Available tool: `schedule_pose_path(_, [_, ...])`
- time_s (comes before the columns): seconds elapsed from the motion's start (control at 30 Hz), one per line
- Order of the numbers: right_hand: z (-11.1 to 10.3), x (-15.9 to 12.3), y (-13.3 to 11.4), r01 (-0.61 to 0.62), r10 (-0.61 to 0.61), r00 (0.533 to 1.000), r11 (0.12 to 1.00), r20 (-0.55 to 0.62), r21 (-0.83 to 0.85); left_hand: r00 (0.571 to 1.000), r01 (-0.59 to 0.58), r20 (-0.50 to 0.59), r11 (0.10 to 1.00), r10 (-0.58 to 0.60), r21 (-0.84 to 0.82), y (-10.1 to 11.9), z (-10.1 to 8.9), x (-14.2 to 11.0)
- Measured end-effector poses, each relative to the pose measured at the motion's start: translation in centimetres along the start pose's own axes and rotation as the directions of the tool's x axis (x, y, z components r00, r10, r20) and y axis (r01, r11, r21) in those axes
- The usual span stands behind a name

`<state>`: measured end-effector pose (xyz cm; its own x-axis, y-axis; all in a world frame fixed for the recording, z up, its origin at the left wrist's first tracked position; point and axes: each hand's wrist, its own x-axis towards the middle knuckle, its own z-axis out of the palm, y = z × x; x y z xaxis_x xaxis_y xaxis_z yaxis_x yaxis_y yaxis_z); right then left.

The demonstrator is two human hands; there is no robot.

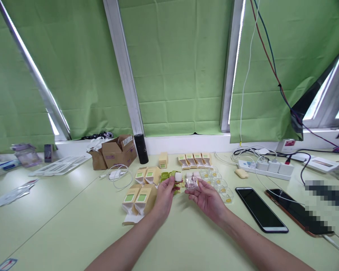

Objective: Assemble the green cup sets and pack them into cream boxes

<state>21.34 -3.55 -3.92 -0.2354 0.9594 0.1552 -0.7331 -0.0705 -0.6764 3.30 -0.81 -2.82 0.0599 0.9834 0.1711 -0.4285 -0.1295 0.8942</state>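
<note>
My left hand (164,195) is closed in a pinch on a small white round piece (177,176) with a green part beside it. My right hand (206,197), palm up, holds a small clear plastic case (191,182) at its fingertips. The two hands are close together above the pale green table (73,226). Several yellow cartons with green labels (138,197) lie just left of my left hand. Several clear cases (219,184) sit in a row right of my right hand.
More yellow cartons (194,160) stand at the back. A brown cardboard box (117,150) and a black cylinder (141,148) are back left. A white power strip (267,167) with cables lies back right, two dark phones (261,209) at right. White trays (59,165) lie far left.
</note>
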Motion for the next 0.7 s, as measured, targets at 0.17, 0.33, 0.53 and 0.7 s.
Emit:
schedule_pose_path(0.17, [-0.22, 0.2, 0.44, -0.003, 0.003, 1.0, 1.0, -0.027, -0.001, 1.0, -0.009, -0.003, 1.0, 0.009, 0.008, -0.08, -0.05, 0.04])
schedule_pose_path(0.33, [0.0, 0.15, 0.22, 0.047, -0.05, 0.997, 0.998, -0.066, -0.042, 1.0, -0.013, 0.007, 1.0, 0.013, 0.023, 0.06, 0.01, -0.09])
schedule_pose_path(0.53, [0.34, -0.13, -0.16, 0.096, -0.114, 0.987, 0.983, -0.113, -0.153, 1.0, -0.009, -0.008, 1.0, 0.01, 0.029, 0.1, 0.04, -0.08])
schedule_pose_path(0.7, [0.73, -0.54, -0.54, 0.074, -0.105, 0.987, 0.97, -0.124, -0.233, 1.0, -0.003, -0.002, 0.999, 0.003, 0.053, 0.21, 0.03, -0.16])
